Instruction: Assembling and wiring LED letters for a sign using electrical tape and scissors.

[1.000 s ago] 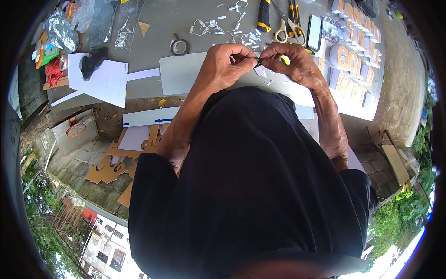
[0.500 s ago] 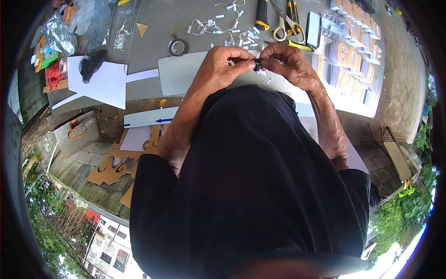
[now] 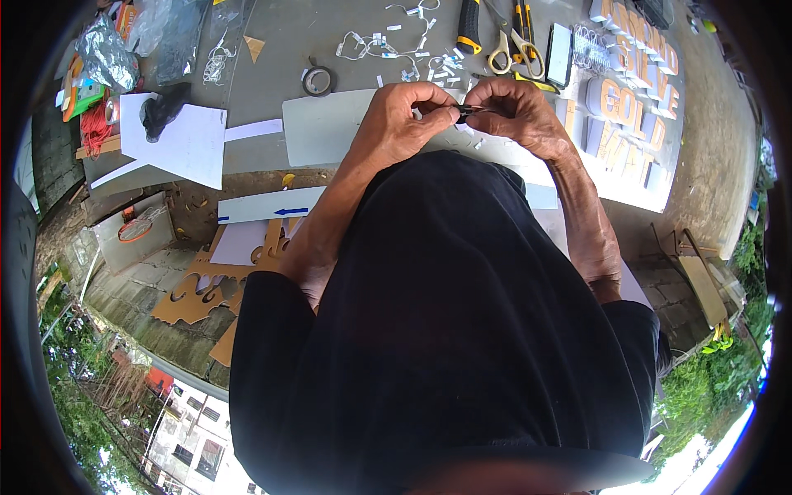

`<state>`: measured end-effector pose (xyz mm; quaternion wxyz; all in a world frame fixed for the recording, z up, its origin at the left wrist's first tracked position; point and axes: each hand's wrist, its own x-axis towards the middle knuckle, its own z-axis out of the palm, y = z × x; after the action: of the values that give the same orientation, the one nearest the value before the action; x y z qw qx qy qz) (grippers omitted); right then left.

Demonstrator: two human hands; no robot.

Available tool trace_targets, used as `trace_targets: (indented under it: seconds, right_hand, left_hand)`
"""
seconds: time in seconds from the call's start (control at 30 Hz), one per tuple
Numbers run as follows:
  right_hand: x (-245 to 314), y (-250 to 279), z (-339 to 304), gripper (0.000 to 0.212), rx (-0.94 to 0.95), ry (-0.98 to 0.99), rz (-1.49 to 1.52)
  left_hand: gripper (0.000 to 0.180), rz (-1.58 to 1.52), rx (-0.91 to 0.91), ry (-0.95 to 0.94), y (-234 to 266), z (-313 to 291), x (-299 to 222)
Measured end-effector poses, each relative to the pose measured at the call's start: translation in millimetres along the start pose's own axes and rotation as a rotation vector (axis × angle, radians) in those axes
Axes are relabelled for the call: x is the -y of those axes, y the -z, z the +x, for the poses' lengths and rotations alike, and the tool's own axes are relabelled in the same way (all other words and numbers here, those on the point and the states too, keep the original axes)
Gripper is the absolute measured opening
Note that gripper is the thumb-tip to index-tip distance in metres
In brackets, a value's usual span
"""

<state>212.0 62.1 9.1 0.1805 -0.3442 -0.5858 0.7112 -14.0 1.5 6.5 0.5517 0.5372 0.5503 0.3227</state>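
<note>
Between the fingertips of both hands is a small black strip-like piece (image 3: 466,112), held just above the near part of the table; what exactly it is cannot be made out. My left hand (image 3: 404,122) pinches its left end with thumb and forefinger. From the other side, the thumb and fingers of my right hand (image 3: 518,117) close on it. Small white scraps (image 3: 445,68) and a string of small white modules on thin wire (image 3: 381,45) lie just beyond the hands. A dark roll of tape (image 3: 318,81) rests to their left.
Beyond the right hand lie scissors (image 3: 516,56), a black-and-yellow utility knife (image 3: 468,29) and a phone (image 3: 559,56). White raised letters (image 3: 606,97) stand on a white board at right. A white cut-out sheet (image 3: 194,140), plastic bags (image 3: 106,58) and red cord (image 3: 96,132) are at left.
The fingers have shifted slightly around the black piece, which now looks more stretched out sideways between them. Both arms stay almost where they were.
</note>
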Motion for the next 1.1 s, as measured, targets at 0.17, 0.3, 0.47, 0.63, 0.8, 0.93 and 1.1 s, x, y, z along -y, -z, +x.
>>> trace_targets:
  seconds: [0.17, 0.3, 0.47, 0.63, 0.8, 0.93, 1.1]
  right_hand:
    - [-1.2, 3.4, 0.0, 0.021, 0.037, -0.028, 0.007]
    - [-4.7, -3.7, 0.9, 0.025, 0.004, 0.065, 0.047]
    - [2.6, -9.6, -5.0, 0.022, -0.062, 0.129, 0.007]
    - [-5.1, -4.4, -2.0, 0.019, 0.023, 0.155, 0.145]
    - [-4.7, -8.7, -1.8, 0.015, -0.010, 0.121, 0.140]
    - [-3.6, -9.3, -3.7, 0.015, -0.039, 0.116, 0.098]
    - [0.9, -12.2, -4.1, 0.015, -0.051, 0.114, 0.048]
  left_hand:
    - [0.020, -0.203, 0.124, 0.115, 9.2, -1.1, -2.8]
    - [0.017, -0.369, 0.123, 0.078, 8.7, -0.6, 8.6]
    - [0.013, -0.519, 0.109, 0.099, 9.2, -2.7, 8.9]
    - [0.012, -0.479, 0.104, 0.117, 8.0, -3.6, 6.3]
    - [0.013, -0.608, 0.128, 0.124, 4.7, -2.6, 18.8]
    - [0.012, -0.695, 0.139, 0.113, 3.4, -0.4, 24.3]
    - [0.014, -0.656, 0.138, 0.115, 3.4, 1.1, 27.8]
